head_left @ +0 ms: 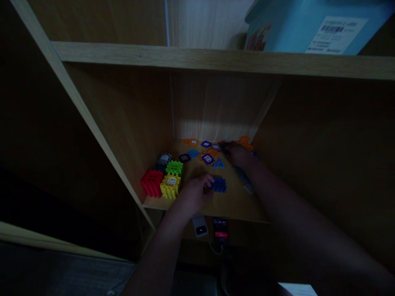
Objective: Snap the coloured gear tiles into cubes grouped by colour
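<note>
My left hand point(197, 191) is at the front of the shelf, its thumb and fingers closed on the edge of a dark blue notched building tile point(219, 184), which may be a stack. My right hand point(240, 156) reaches to the back right among loose tiles. Its fingers look bent around a dark piece, but shadow hides what they hold. Between the hands lies a blue triangle tile point(218, 163). Behind it are a purple window tile point(207, 158), a light blue tile point(193, 153) and orange tiles point(190, 142). More blue tiles lie under my right forearm.
Stacked tiles stand at the left: red point(152, 183), yellow point(170, 186), green point(174, 167) and a dark stack point(164, 159). A light blue box point(296, 28) sits on the upper shelf point(203, 59). Below are a white device point(199, 226) and a phone point(220, 231) with a cable.
</note>
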Demonstrator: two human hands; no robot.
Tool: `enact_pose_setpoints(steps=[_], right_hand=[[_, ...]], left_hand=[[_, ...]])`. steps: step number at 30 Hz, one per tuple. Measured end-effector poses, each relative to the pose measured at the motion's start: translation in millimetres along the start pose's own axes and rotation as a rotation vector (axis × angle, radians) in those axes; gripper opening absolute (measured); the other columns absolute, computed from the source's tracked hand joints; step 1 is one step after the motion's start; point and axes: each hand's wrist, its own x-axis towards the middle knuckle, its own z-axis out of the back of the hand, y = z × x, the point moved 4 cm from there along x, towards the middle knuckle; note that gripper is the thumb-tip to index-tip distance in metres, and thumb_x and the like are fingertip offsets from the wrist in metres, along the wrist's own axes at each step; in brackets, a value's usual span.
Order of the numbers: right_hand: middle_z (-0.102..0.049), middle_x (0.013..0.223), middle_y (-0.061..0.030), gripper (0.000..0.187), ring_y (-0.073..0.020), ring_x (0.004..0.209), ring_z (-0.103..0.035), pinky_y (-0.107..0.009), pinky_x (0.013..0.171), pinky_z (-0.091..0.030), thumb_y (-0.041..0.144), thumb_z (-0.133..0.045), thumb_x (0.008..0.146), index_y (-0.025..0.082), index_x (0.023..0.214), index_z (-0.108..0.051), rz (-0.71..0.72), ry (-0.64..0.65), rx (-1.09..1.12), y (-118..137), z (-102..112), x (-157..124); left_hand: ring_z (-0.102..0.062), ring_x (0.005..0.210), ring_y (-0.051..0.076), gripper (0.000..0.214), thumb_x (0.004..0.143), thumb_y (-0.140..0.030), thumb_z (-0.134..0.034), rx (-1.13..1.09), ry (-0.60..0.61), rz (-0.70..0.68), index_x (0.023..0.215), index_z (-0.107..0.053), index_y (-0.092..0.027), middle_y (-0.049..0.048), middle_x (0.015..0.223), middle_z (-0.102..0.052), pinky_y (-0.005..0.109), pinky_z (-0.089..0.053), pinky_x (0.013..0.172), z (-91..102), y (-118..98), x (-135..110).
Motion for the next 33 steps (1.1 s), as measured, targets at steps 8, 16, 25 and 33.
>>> enact_pose_setpoints(steps=[8,16,25,33], right_hand=[[-0.074,0.128,-0.0241,0.035,-0.0272,0.111,-0.071,-0.034,0.099,-0.050,0.026,-0.050,0.107,0.008,0.121,-0.077,-0.104,-0.142,0.073,-9.9,15.9,4.3],[-0.082,0.109,-0.0150,0.039,-0.0265,0.096,-0.078,-0.036,0.086,-0.058,0.038,-0.042,0.110,0.015,0.123,-0.071,-0.284,-0.389,0.352,-13.6,34.0,-51.5],[-0.077,0.098,-0.0048,0.039,-0.0237,0.081,-0.078,-0.042,0.083,-0.064,0.053,-0.074,0.094,0.024,0.119,-0.066,-0.187,-0.435,1.183,38.2,1.8,-131.3],[-0.073,0.090,-0.0011,0.032,-0.0219,0.075,-0.073,-0.039,0.073,-0.062,0.050,-0.076,0.095,0.028,0.114,-0.065,-0.235,-0.542,1.266,49.9,-7.5,-152.4]], left_hand=[[-0.069,0.088,0.017,0.030,0.084,-0.002,-0.068,-0.008,0.008,0.014,0.107,-0.070,-0.020,0.0006,0.095,-0.073,0.031,-0.053,0.083,-0.9,1.2,1.6],[-0.071,0.091,0.018,0.029,0.087,-0.004,-0.063,-0.016,-0.003,-0.004,0.109,-0.069,-0.022,0.0007,0.097,-0.074,0.032,-0.054,0.086,4.3,-2.8,-1.3],[-0.074,0.092,0.019,0.026,0.090,-0.005,-0.060,0.026,-0.057,-0.002,0.108,-0.068,-0.022,0.0017,0.098,-0.076,0.031,-0.055,0.086,8.0,-9.4,-2.7],[-0.072,0.093,0.019,0.023,0.095,-0.007,-0.060,0.085,-0.081,-0.049,0.112,-0.065,-0.022,0.0026,0.099,-0.073,0.033,-0.055,0.088,5.6,-17.8,-1.8]])
